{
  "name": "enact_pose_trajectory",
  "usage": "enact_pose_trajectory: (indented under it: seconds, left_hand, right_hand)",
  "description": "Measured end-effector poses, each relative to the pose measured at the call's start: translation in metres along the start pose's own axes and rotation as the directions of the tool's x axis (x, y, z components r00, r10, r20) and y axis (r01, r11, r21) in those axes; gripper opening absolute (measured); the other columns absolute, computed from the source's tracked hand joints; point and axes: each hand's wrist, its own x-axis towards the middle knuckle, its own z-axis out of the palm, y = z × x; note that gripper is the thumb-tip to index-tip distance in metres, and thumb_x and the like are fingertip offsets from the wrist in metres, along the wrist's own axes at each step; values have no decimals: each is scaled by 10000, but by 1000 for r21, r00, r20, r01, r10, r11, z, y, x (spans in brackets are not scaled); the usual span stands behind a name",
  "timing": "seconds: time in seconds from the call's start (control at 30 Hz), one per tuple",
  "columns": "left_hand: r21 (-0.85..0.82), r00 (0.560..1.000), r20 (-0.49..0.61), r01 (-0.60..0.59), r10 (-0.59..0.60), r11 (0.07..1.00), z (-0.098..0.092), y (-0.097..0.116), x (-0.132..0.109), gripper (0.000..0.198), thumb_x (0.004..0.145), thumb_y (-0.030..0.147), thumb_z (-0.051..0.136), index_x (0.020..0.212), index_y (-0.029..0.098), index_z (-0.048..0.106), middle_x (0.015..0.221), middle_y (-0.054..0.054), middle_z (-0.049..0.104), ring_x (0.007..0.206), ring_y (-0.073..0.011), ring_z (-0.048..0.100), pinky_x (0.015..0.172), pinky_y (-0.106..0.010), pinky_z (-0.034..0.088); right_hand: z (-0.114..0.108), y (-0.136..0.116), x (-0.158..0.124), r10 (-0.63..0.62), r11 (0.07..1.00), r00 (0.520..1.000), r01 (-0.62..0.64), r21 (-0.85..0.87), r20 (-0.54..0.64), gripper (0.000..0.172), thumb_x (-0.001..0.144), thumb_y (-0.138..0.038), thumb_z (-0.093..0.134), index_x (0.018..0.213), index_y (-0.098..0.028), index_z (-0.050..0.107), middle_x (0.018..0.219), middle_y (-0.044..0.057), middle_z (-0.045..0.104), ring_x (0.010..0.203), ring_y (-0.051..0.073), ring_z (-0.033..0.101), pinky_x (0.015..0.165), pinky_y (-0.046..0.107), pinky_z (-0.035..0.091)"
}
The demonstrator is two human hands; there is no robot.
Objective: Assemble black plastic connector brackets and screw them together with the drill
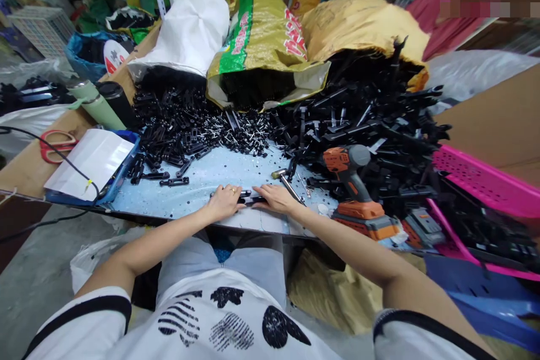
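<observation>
Near the front edge of the light blue tabletop (211, 171), my left hand (226, 201) is closed around the left part of a black piece (245, 197). My right hand (275, 198) grips the right side of the same black parts, its fingers pointing left. A narrow gap separates the hands. Just beyond my right hand lies a hammer (290, 187) with a metal handle. Loose black pieces (174, 181) lie to the left, and small silver screws (253, 132) are piled behind.
An orange and grey power drill (354, 191) stands right, beside a spare battery (423, 226) and a pink basket (485, 180). Sacks (270, 22) spill black parts at the back. Left are red scissors (57, 146), a blue tray (113, 191) with paper, and a green bottle (98, 106).
</observation>
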Motion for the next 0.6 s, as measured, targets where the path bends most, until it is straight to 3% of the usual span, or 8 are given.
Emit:
enact_pose_trajectory:
  seconds: [0.1, 0.23, 0.3, 0.37, 0.43, 0.47, 0.53, 0.6]
  left_hand:
    - [-20, 999, 2, 42, -42, 999, -12, -6, -7, 437, 913, 455, 400, 950, 77, 616, 880, -184, 628, 856, -273, 570, 706, -347, 402]
    - [-234, 998, -64, -2, -14, 972, -50, 0, -36, 533, 919, 524, 284, 711, 166, 620, 677, -122, 607, 699, -218, 575, 654, -319, 416]
    - [-431, 989, -116, -129, 87, 893, -72, 17, -56, 596, 921, 551, 195, 659, 205, 604, 604, -87, 582, 619, -185, 560, 628, -305, 419]
    - [-621, 965, -206, -259, 166, 740, -89, 40, -74, 636, 932, 539, 122, 669, 220, 605, 573, -69, 573, 573, -168, 550, 605, -296, 423]
    - [-697, 924, -349, -367, 156, 616, -94, 63, -82, 668, 931, 546, 84, 671, 223, 608, 541, -58, 561, 527, -160, 531, 573, -293, 420]
    - [-698, 899, -423, -401, 110, 593, -92, 72, -83, 689, 924, 563, 70, 684, 221, 618, 552, -63, 572, 534, -162, 536, 575, -296, 426]
    - [-669, 856, -516, -397, -9, 628, -79, 79, -78, 766, 900, 603, 14, 775, 210, 660, 662, -97, 631, 636, -183, 586, 638, -316, 454]
    - [-624, 855, -510, -293, -94, 725, -60, 71, -64, 866, 853, 665, -38, 949, 189, 679, 858, -141, 669, 824, -223, 618, 753, -349, 466]
  right_hand:
    - [-17, -4, 0, 85, 996, 996, -86, -28, -34, 641, 859, -702, 320, 721, -151, 618, 638, 90, 570, 614, 187, 528, 549, 280, 339]
    - [-75, -37, -8, -81, 964, 993, 100, 244, -86, 608, 900, -656, 269, 617, -191, 538, 557, 43, 502, 512, 147, 461, 498, 279, 305]
    - [-105, -65, -13, -212, 847, 965, 259, 464, -152, 558, 924, -611, 270, 658, -202, 541, 551, 28, 489, 503, 143, 459, 497, 285, 319]
    - [-117, -97, -14, -294, 634, 916, 401, 661, -274, 512, 943, -564, 257, 696, -212, 534, 541, 20, 482, 493, 142, 468, 501, 289, 349]
    - [-105, -127, -7, -185, 473, 869, 488, 733, -459, 509, 938, -567, 204, 739, -222, 520, 561, 26, 486, 516, 156, 494, 524, 299, 394]
    - [-91, -139, 1, -62, 471, 848, 491, 733, -527, 518, 928, -583, 174, 776, -226, 518, 604, 42, 505, 567, 176, 524, 559, 317, 425]
    - [-58, -150, 21, 238, 602, 787, 341, 722, -570, 535, 900, -612, 148, 904, -231, 523, 786, 104, 549, 777, 247, 565, 683, 406, 464]
    - [-31, -138, 50, 428, 709, 736, 87, 700, -525, 473, 895, -574, 214, 1045, -229, 501, 1028, 161, 528, 1019, 316, 505, 818, 508, 430]
